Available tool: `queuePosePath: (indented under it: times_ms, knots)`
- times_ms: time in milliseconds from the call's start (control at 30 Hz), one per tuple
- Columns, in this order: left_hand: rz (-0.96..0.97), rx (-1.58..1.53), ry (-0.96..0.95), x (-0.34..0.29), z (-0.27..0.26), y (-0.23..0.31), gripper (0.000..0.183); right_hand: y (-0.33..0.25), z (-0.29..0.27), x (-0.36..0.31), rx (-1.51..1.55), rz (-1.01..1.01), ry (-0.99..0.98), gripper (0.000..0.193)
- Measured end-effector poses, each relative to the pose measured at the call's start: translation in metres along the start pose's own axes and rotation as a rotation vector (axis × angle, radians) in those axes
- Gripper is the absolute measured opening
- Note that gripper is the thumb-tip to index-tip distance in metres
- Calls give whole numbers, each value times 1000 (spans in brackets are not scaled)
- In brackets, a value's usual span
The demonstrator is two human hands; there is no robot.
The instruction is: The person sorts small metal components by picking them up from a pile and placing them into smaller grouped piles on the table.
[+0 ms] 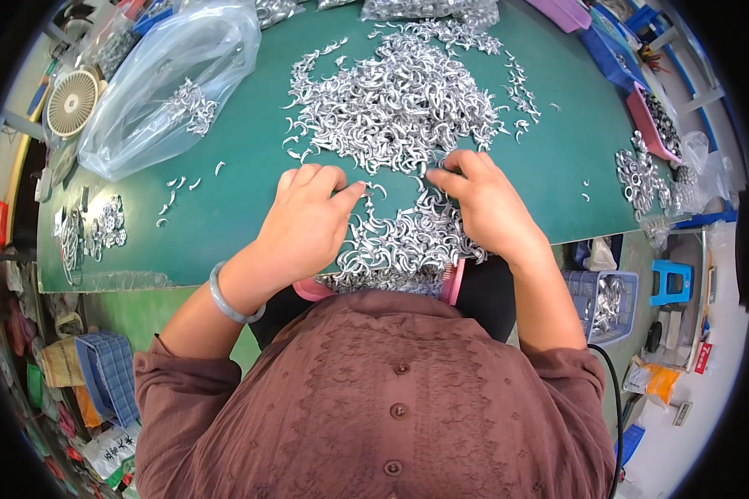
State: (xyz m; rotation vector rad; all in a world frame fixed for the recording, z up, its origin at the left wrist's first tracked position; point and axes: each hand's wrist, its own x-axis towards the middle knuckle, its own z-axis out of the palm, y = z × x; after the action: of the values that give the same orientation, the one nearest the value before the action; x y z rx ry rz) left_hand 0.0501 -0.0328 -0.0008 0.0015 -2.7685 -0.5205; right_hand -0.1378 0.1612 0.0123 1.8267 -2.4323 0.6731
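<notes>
A large heap of small, curved, silvery metal pieces (399, 100) lies on the green table (250, 183). Nearer my body is a smaller pile of the same pieces (404, 237), reaching the table's front edge. My left hand (306, 214) is at this pile's far left side, fingers curled, with a curved piece at the tips of thumb and forefinger. At the gap between heap and pile, my right hand (493, 204) has thumb and fingers drawn together; what lies between them is too small to make out. Below the edge, a pink container (452, 285) holds more pieces.
A clear plastic bag (133, 125) with some pieces lies at the left, near a round fan (73, 103). Loose parts (108, 224) sit at the front left. A pink bin (653, 125) and a metal pile (638, 179) are at the right. A blue basket (620, 324) stands below.
</notes>
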Motion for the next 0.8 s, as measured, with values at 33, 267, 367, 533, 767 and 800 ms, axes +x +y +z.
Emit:
queuePosePath:
  times_ms: [33, 267, 367, 533, 767, 800]
  knots:
    - [-8, 6, -5, 1, 0, 0, 35, 2, -2, -1, 27, -26, -43, 40]
    - [44, -67, -20, 13, 2, 6, 38, -5, -4, 6, 14, -26, -82, 44]
    - [96, -92, -42, 12, 6, 5, 41, -4, -7, 5, -36, -11, -84, 40]
    - [67, -121, -81, 14, 3, 8, 42, 16, -12, -7, 16, 45, -126, 37]
    - [76, -135, -84, 33, 8, 17, 47, 14, -2, -9, 49, 77, -20, 38]
    - [74, -133, -83, 36, 11, 18, 47, 13, -3, -9, 51, 75, -20, 38]
